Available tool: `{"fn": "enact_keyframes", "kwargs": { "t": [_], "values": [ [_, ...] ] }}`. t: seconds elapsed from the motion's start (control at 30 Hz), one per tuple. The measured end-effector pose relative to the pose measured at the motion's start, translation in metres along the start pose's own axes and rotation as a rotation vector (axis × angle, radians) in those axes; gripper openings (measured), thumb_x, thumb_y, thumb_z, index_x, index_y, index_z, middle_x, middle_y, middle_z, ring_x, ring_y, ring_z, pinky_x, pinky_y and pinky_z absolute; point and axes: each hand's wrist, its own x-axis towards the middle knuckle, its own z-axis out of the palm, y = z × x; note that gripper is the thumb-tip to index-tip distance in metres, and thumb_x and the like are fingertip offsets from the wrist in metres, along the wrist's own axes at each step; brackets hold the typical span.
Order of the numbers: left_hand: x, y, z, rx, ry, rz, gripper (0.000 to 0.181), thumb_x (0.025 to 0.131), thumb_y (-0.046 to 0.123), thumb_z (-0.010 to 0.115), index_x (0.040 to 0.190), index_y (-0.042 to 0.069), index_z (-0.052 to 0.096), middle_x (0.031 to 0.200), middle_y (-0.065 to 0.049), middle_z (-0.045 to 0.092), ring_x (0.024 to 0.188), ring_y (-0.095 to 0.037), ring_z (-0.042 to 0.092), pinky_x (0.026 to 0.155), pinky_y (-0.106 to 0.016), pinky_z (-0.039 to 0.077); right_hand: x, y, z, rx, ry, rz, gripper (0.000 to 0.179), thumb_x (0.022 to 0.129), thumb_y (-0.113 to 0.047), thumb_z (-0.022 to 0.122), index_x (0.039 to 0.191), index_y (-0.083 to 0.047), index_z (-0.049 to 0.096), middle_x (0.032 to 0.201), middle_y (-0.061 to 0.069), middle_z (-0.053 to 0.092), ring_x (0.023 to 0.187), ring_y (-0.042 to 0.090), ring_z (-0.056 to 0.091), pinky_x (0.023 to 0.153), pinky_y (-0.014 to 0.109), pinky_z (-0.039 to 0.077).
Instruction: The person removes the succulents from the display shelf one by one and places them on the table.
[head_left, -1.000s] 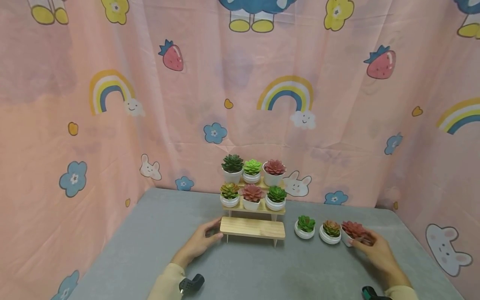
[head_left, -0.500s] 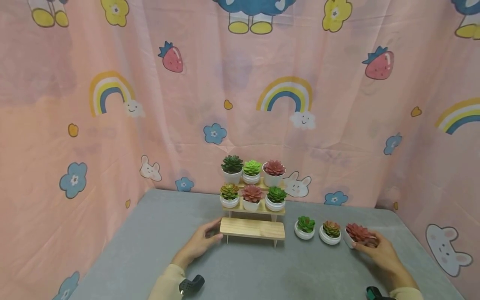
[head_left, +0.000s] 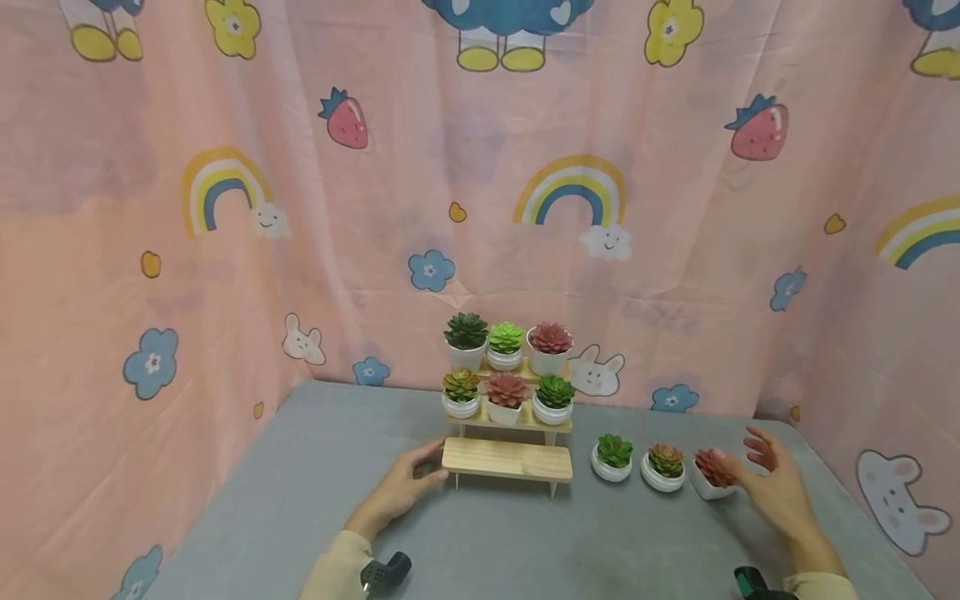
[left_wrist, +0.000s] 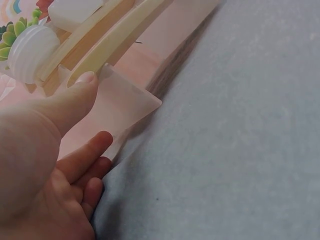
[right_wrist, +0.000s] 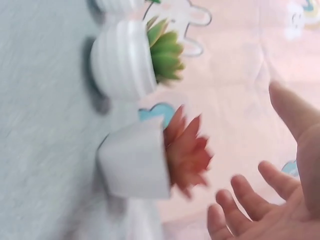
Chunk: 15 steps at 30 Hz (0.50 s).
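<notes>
My left hand (head_left: 405,486) is at the left end of a three-tier wooden stand. In the left wrist view its thumb touches the end of a board (left_wrist: 107,47), with loosely bent fingers beside the pale side panel (left_wrist: 117,102). The bare lowest tier (head_left: 507,459) faces me. My right hand (head_left: 776,490) is spread, fingers apart, just right of a red succulent in a white tapered pot (right_wrist: 135,160); nothing is in its grasp. That pot stands upright on the table. To its left are an orange-green succulent (head_left: 663,465) and a green succulent (head_left: 613,457), both in round white pots.
Several potted succulents fill the upper two tiers, including a red one (head_left: 507,392) in the middle tier and a dark green one (head_left: 466,333) on top. A pink patterned curtain (head_left: 375,208) hangs behind the grey table (head_left: 322,450).
My right hand has let go of the red succulent's pot and opened, drawing slightly right. The pot has shifted a little right, away from the orange-green one. The left hand has stayed put.
</notes>
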Motion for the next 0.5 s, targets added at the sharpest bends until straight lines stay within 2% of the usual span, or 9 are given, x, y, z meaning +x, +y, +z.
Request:
{"fn": "enact_keyframes", "kwargs": {
  "t": [0.07,0.13,0.2,0.27,0.33,0.5],
  "values": [
    [0.001,0.001,0.001,-0.003,-0.001,0.002,0.062,0.096,0.029,0.068,0.152,0.012,0.047,0.150,-0.015,0.055,0.144,-0.041,0.042,0.115,-0.065,0.032,-0.002,-0.007,0.000,-0.001,0.075,-0.029,0.081,0.099,-0.036,0.065,0.157,0.004,0.024,0.150,0.038,0.038,0.129,0.045,0.042,0.085,0.027,0.044],
    [0.001,0.001,0.001,-0.008,-0.004,0.003,0.062,0.096,0.029,0.068,0.152,0.011,0.047,0.150,-0.016,0.054,0.145,-0.042,0.041,0.115,-0.066,0.031,-0.004,-0.015,0.002,-0.008,0.147,-0.052,0.074,0.098,-0.034,0.066,0.154,0.002,0.033,0.146,0.034,0.044,0.118,0.021,0.050,0.076,0.015,0.036],
    [0.000,0.001,0.001,-0.012,-0.011,0.003,0.063,0.096,0.030,0.068,0.152,0.010,0.046,0.150,-0.016,0.054,0.145,-0.042,0.041,0.115,-0.067,0.031,-0.008,-0.022,0.006,-0.002,0.203,-0.091,0.067,0.098,-0.032,0.067,0.150,0.001,0.041,0.141,0.031,0.050,0.107,-0.003,0.046,0.074,0.010,0.034],
    [0.000,0.002,0.001,-0.015,-0.016,0.004,0.064,0.096,0.030,0.068,0.152,0.009,0.046,0.150,-0.017,0.054,0.144,-0.042,0.041,0.115,-0.066,0.031,-0.011,-0.029,0.011,-0.004,0.236,-0.135,0.061,0.098,-0.030,0.067,0.147,0.001,0.046,0.138,0.030,0.053,0.098,-0.019,0.036,0.073,0.007,0.035],
    [-0.001,0.002,0.001,-0.017,-0.016,0.004,0.064,0.096,0.030,0.068,0.152,0.009,0.046,0.149,-0.018,0.054,0.144,-0.042,0.041,0.114,-0.066,0.031,-0.015,-0.037,0.016,0.010,0.237,-0.187,0.057,0.098,-0.026,0.067,0.144,0.002,0.048,0.135,0.030,0.055,0.096,-0.024,0.033,0.073,0.005,0.036],
    [-0.002,0.005,0.001,-0.004,-0.003,0.005,0.064,0.097,0.031,0.068,0.152,0.010,0.046,0.149,-0.017,0.055,0.143,-0.042,0.042,0.113,-0.064,0.033,-0.018,-0.052,0.030,0.009,0.188,-0.293,0.050,0.099,-0.022,0.066,0.140,0.003,0.051,0.131,0.028,0.057,0.097,-0.025,0.037,0.072,0.000,0.039]
  ]
}}
